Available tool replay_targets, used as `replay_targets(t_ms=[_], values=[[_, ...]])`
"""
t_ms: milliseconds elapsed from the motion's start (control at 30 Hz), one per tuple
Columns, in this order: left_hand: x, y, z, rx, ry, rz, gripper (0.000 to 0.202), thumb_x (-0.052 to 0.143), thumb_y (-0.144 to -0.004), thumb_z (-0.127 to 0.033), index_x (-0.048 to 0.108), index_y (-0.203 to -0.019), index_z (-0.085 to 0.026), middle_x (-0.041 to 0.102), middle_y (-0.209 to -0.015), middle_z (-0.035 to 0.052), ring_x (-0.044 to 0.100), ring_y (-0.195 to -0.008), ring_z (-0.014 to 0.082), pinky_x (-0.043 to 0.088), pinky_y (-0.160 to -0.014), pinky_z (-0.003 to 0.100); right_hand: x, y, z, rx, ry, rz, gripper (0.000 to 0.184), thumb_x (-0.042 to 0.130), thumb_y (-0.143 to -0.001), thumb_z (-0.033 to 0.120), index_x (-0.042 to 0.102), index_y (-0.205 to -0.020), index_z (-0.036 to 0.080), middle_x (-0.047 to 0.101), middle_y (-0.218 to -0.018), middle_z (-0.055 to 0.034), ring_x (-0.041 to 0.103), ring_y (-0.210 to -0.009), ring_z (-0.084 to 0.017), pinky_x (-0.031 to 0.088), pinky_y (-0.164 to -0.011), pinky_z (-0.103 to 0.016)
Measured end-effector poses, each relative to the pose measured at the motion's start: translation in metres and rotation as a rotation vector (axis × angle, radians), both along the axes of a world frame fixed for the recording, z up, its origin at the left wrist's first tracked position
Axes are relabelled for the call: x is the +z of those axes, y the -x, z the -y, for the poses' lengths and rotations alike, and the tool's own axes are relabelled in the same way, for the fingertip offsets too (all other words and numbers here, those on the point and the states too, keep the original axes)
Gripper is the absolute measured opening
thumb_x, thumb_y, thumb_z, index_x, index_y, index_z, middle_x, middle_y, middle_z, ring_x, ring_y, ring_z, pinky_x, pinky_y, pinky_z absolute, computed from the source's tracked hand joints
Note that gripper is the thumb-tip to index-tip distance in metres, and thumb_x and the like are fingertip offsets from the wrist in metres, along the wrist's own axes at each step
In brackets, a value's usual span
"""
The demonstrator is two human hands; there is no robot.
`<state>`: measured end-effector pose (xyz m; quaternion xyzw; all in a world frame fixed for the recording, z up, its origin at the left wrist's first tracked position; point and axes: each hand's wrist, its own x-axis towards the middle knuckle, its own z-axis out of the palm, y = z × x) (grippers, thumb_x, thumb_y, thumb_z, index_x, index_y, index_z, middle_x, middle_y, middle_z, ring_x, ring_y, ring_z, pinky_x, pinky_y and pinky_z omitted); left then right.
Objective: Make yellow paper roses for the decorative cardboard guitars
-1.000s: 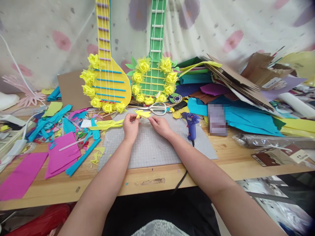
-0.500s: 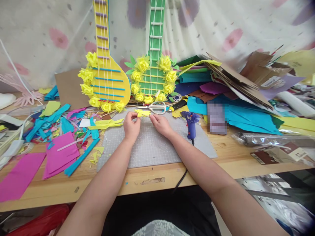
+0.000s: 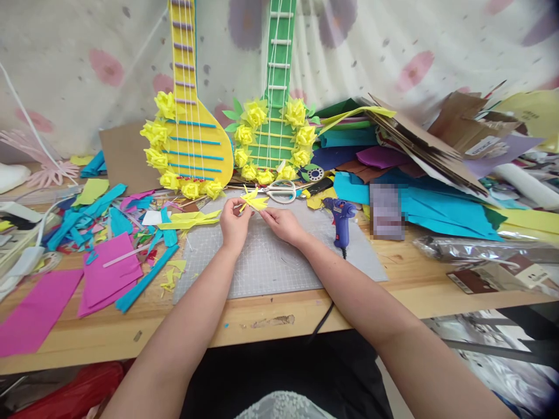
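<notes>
A pointed, star-like piece of yellow crepe paper (image 3: pixel 254 200) is held between my two hands above the far part of the grey cutting mat (image 3: pixel 279 273). My left hand (image 3: pixel 234 224) pinches its left side with curled fingers. From the right, my right hand (image 3: pixel 282 223) has its thumb and fingers closed at the lower edge of the same piece. White-handled scissors (image 3: pixel 282 191) lie just beyond my hands. Yellow paper strips (image 3: pixel 192 219) lie to the left of my left hand. A blue glue gun (image 3: pixel 340 221) stands on the mat to the right.
Behind the mat stand a yellow paper guitar (image 3: pixel 201 145) and a green one (image 3: pixel 275 134), both trimmed with yellow paper flowers. Magenta sheets (image 3: pixel 109 273) and blue scraps (image 3: pixel 148 279) cover the left. Stacked cardboard (image 3: pixel 428 139) and blue paper (image 3: pixel 445 209) fill the right.
The yellow paper piece has turned, and its points now fan out upward and to the right. My right hand has come a little closer to my left. The camera view has shifted slightly.
</notes>
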<state>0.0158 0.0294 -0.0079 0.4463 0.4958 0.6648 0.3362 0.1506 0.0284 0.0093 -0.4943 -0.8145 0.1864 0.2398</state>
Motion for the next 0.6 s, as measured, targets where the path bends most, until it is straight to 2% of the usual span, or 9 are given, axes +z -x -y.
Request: replay_targets(t_ms=[133,267,367,467,600], values=[[0.0001,0.0026,-0.0013,0.032,0.007,-0.069,0.019,0.060,-0.065,-0.021,0.049,-0.081,-0.019,0.054,-0.090,0.0019,0.057,-0.077,0.0115,0.050,-0.062,0.024,-0.0019,0.0033,0.0027,-0.020,-0.016,-0.004,0.036,0.033,-0.090,0.036,0.062,-0.083,0.017,0.065,-0.075,-0.0040,0.053,-0.064,-0.013,0.031,-0.060,-0.023],[0.0032,0.0079,-0.0015,0.218,-0.074,-0.346,0.024,0.061,-0.063,-0.013,0.048,-0.082,-0.020,0.049,-0.092,0.0042,0.052,-0.086,0.0140,0.047,-0.060,0.022,-0.0019,0.0082,0.0061,-0.117,-0.028,0.006,0.035,0.034,-0.089,0.038,0.061,-0.082,0.017,0.064,-0.071,-0.0040,0.052,-0.061,-0.013,0.028,-0.057,-0.023],[0.0059,0.0082,0.0005,0.218,-0.112,-0.460,0.021,0.056,-0.065,-0.010,0.048,-0.082,-0.020,0.048,-0.091,0.0048,0.051,-0.084,0.0139,0.044,-0.055,0.020,-0.0012,0.0101,0.0072,-0.155,-0.044,0.015,0.034,0.035,-0.089,0.038,0.060,-0.080,0.016,0.063,-0.069,-0.0036,0.051,-0.059,-0.013,0.027,-0.056,-0.023],[0.0066,0.0049,0.0018,0.155,-0.082,-0.408,0.019,0.056,-0.066,-0.012,0.047,-0.082,-0.020,0.051,-0.084,0.0019,0.053,-0.076,0.0116,0.045,-0.056,0.020,-0.0019,0.0097,0.0068,-0.181,-0.072,0.015,0.035,0.035,-0.089,0.038,0.060,-0.079,0.016,0.063,-0.069,-0.0035,0.051,-0.059,-0.012,0.027,-0.056,-0.023],[0.0056,0.0009,-0.0004,0.075,0.007,-0.188,0.022,0.061,-0.064,-0.019,0.047,-0.081,-0.019,0.054,-0.081,0.0009,0.056,-0.073,0.0112,0.048,-0.059,0.023,-0.0049,0.0076,0.0054,-0.159,-0.107,0.010,0.035,0.034,-0.089,0.039,0.059,-0.078,0.016,0.063,-0.068,-0.0035,0.052,-0.060,-0.013,0.027,-0.056,-0.023]])
